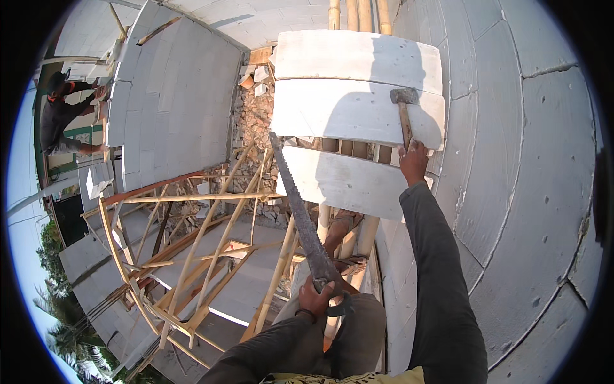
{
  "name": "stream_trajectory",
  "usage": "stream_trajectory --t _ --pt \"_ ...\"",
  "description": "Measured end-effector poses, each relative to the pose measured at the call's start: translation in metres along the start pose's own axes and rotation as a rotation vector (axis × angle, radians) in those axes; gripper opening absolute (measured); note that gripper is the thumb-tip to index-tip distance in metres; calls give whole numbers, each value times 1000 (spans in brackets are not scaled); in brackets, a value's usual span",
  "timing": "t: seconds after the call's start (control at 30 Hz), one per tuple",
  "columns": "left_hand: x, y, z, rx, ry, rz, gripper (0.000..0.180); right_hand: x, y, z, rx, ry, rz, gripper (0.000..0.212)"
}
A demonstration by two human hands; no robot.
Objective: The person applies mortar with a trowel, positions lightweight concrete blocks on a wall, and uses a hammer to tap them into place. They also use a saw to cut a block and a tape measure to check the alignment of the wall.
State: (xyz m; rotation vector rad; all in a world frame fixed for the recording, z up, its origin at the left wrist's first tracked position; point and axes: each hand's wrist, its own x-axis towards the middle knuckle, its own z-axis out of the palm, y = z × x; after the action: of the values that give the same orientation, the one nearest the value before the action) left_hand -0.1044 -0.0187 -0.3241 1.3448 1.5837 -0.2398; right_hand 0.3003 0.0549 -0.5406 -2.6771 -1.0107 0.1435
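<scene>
Currently, saw [303, 214]: slants up in front of my trousers [361, 326], handle low, teeth facing right, tip near the left end of the middle block [304, 105].
Left hand [316, 296]: my fingers wrap around the saw handle, presumably so the blade points away from my body.
Saw handle: mostly covered by my fingers; only a dark curved part shows.
Blade contact: the blade crosses the left end of the near block [371, 192] in view; I cannot tell whether they touch.
Right hand [414, 160]: my fingers curl round the low end of the hammer [404, 114], apparently to leave its head free.
Hammer head: over the middle block; resting or raised, I cannot confirm.
Block gap: separates the near and middle blocks; the brown pieces beneath are hard to identify.
Far block [320, 54]: just beside the middle one, a narrow joint between.
Bamboo poles [352, 16]: run beneath the blocks, evidently as their support; the middle lengths are hidden.
Feet [355, 264]: set low among the poles, partly hidden; footwear unclear.
Right wall [511, 160]: pale, jointed, cut off by the rim.
Rubble [249, 128]: left of the blocks.
Co-worker [61, 121]: far left; too small to tell what the hands hold.
</scene>
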Motion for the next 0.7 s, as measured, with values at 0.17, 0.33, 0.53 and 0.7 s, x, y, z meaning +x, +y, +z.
stream_trajectory --t 0.17,0.33,0.53,0.7 --pt "10 -1 -1 -181 78 4 56 14 -23 10 211 -232 287 43" --pt "26 2 -5 -228 49 -1 51 33 -56 -4 372 -144 308 44" --pt "31 19 -17 -242 50 -34 50 153 -68 1 137 -101 -120 38" --pt "34 23 -23 -267 76 -33 51 207 -69 30 -112 21 -331 41"
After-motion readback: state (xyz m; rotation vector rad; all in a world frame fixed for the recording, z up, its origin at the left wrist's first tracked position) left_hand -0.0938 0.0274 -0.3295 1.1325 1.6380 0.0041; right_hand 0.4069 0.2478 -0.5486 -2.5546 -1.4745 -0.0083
